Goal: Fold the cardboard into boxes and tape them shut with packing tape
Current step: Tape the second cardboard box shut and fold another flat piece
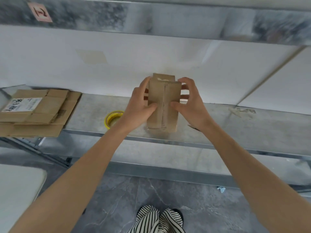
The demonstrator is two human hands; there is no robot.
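Upright on the metal shelf (pixel 235 125), near its front edge: a small cardboard box (pixel 164 105), gripped from both sides. On its left flank the left hand (pixel 139 106), thumb pressed flat against the near face beside the centre seam, fingers wrapped round the side, their tips hidden behind the cardboard. On its right flank the right hand (pixel 191 106), thumb likewise laid on the near face, fingers spread slightly apart and curled round the far edge, only partly seen. Down the middle of the near face a vertical seam; cannot tell whether tape covers it. At the top a far flap standing above the rest, the opening behind it out of sight. Just left of the box, half covered by the left wrist, a yellow tape roll (pixel 113 117) lying flat on the shelf. Well apart at the left end, a stack of flattened cardboard (pixel 42 111) hanging over the shelf edge and cut off by the frame, with a white printed label (pixel 23 105) too blurred to read. Behind everything a white wall panel (pixel 117 73). Overhead an upper metal shelf (pixel 185 22), blurred, with a reddish sticker (pixel 40 12) of unreadable marking. Below, striped trouser legs (pixel 156 221) on a grey floor (pixel 117 199), feet mostly covered.
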